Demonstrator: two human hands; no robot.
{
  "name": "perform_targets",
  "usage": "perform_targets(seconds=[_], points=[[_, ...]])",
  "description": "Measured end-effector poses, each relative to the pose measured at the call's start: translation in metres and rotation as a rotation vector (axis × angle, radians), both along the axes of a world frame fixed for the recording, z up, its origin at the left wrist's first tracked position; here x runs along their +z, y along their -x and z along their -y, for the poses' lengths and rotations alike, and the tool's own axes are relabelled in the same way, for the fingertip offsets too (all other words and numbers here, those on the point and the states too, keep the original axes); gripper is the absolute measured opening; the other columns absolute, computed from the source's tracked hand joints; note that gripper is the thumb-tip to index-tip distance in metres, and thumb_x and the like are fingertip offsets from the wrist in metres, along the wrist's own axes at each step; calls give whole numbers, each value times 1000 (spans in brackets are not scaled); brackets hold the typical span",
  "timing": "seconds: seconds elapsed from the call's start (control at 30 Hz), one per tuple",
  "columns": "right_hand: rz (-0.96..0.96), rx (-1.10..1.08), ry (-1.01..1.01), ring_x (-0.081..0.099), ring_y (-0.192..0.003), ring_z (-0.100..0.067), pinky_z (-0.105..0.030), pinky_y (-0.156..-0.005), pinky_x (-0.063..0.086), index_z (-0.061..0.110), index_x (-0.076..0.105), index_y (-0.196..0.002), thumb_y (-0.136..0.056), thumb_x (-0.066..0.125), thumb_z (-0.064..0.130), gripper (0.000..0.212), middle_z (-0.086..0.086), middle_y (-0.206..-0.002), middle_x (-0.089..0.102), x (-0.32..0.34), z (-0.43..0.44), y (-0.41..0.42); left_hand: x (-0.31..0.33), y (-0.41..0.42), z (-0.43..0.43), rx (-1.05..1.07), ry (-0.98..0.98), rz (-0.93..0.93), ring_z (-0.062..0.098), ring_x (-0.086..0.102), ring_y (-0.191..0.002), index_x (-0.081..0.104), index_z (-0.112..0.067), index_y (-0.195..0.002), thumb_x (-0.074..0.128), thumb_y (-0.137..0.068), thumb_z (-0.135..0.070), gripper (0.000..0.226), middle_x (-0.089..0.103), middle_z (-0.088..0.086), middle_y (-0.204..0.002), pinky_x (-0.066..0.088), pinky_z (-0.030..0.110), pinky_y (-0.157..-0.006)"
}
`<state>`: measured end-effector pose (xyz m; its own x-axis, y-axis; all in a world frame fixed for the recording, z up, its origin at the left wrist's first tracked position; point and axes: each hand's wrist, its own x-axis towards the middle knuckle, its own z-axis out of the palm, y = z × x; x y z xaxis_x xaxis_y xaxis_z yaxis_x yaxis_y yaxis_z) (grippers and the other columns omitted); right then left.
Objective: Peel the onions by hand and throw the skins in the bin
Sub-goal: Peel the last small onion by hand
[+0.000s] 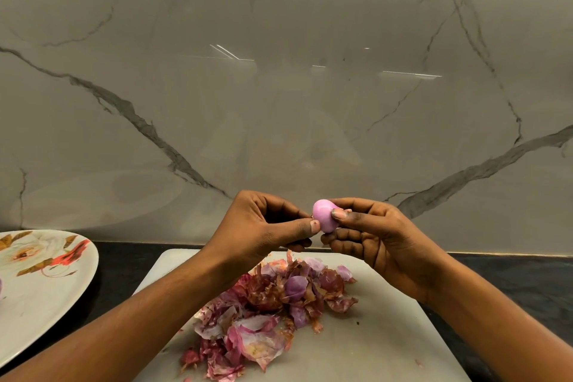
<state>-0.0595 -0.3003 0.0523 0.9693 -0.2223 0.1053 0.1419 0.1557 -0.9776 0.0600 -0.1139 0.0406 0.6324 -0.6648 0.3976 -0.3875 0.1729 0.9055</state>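
At the left edge of the counter [124,260], a flowered plate [46,288], cut off by the frame. Toward the middle, a pale cutting board [387,350] bearing a loose heap of skins [266,313], papery, red-brown and purple, spread over the board's left and middle part.

Above the board's far edge, raised in the air: left hand [266,223], fingers curled, tips of thumb and forefinger pinched against the left end of a small onion [322,217]; cannot tell whether any shred of skin is caught between them. Just to the right, right hand [372,236] gripping the same onion, thumb pressed on its near face, other fingers curled behind and beneath.

Onion smooth, glossy pink, seemingly bare of dry skin. Judged light and firm, and slick once stripped. Best held as now, across the belly between thumb and fingers, both ends left free for picking off remnants.

Skins judged feather-light, brittle, apt to scatter. Better gathered in a cupped handful, from the heap's edges inward, than pinched up singly. No bin in view.
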Motion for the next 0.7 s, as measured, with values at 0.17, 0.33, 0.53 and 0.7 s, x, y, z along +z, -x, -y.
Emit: perform_targets(seconds=[0.17,0.33,0.53,0.7], points=[[-14,19,-28,76,-80,-25,-29,-75,66,7,80,-114,-82,74,13,33,-27,-108,75,0,0,0,-1,-1,0,15,13,4,30,78,-75,81,3,-96,81,-78,-15,25,79,18,-83,64,32,-71],[-15,13,-39,78,-79,-26,-30,-74,66,5,79,-114,-78,75,12,37,-28,-107,76,0,-2,0,-4,-3,2,53,2,38,27,77,-70,81,2,-91,77,-88,0,5,78,16,-78,64,31,-68],[-22,29,-31,77,-84,-28,-31,-75,66,7,80,-114,-78,79,14,36,-29,-110,75,-2,-3,-1,-4,-2,2,76,18,70,23,73,-63,80,0,-84,77,-88,2,5,76,17,-74,63,30,-64],[-15,66,-106,77,-81,-28,-29,-71,65,3,77,-117,-79,73,13,40,-29,-111,74,-1,-1,-1,-3,-5,2,110,31,93,23,72,-63,79,0,-83,76,-88,3,6,75,14,-71,64,33,-65]])
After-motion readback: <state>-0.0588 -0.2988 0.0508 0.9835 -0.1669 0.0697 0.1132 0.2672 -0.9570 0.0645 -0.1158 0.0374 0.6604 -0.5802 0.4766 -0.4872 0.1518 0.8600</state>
